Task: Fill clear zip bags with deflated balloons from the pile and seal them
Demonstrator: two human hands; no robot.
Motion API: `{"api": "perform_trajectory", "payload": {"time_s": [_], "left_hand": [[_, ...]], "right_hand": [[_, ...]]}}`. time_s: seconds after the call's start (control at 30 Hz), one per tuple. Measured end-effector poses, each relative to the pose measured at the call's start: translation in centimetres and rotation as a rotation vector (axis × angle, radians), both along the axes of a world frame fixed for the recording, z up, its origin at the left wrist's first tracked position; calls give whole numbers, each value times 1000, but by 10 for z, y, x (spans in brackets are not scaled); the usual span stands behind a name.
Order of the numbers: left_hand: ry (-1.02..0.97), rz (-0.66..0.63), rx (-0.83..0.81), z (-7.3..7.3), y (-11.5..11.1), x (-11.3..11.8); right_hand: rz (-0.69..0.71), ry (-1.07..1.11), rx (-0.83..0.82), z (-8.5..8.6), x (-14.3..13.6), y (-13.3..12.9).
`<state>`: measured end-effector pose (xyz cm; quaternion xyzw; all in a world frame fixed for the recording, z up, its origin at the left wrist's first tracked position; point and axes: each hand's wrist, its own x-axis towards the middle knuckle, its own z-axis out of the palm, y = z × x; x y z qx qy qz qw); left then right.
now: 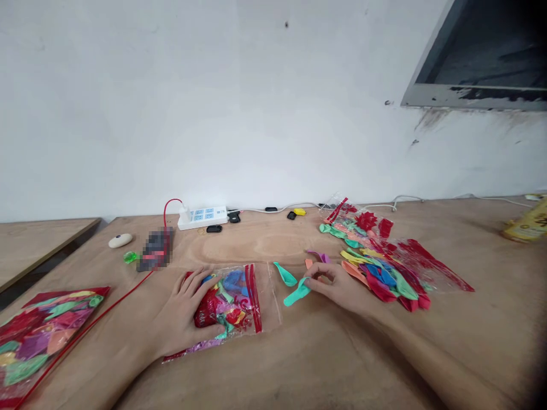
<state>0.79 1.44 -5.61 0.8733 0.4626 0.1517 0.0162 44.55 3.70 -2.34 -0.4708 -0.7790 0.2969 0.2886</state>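
My left hand (188, 313) lies with fingers spread on a clear plastic bag of balloons (233, 302) with red bands. The bag's mouth points right, toward my other hand. Between the thumb and fingertips of my right hand (335, 285) is a teal balloon (297, 293), deflated and hanging left. A second teal balloon (285, 274) rests on the table just beyond it. Behind my right hand lie a purple balloon (319, 256) and a small orange piece, partly hidden. A loose heap of coloured balloons (380, 276) spreads to the right, beside and over open clear bags (431, 265).
Another filled balloon bag (51, 327) sits at the left, crossed by a red cable (102, 313). The cable runs past a blurred dark object (154, 250) to a white power strip (203, 217) by the wall. A yellow container (527, 222) stands far right.
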Motion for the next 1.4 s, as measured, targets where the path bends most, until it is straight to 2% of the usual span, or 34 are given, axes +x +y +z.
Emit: {"api": "perform_trajectory", "payload": {"time_s": [0.37,0.6,0.8,0.9,0.97,1.07,1.2,1.3,1.4], "left_hand": [[4,2,-29,2,0,0],[4,-8,57,1,-1,-2],[12,4,143,2,0,0],[17,3,114,2,-1,0],[8,6,91,2,-1,-1],[-6,4,58,1,-1,-2],[-13,0,29,0,-1,-2],[-25,1,25,0,0,-2],[-19,5,-1,1,0,-1]], "right_hand": [[-106,311,-181,-20,-1,14],[-132,346,16,-26,-4,14],[-254,310,296,-24,-6,16],[-370,354,234,-19,-2,16],[-382,358,189,-18,1,15],[-298,223,296,-19,3,15],[-96,-46,519,-18,-4,12],[80,-217,576,-14,-11,9],[231,-299,562,-11,-16,5]]}}
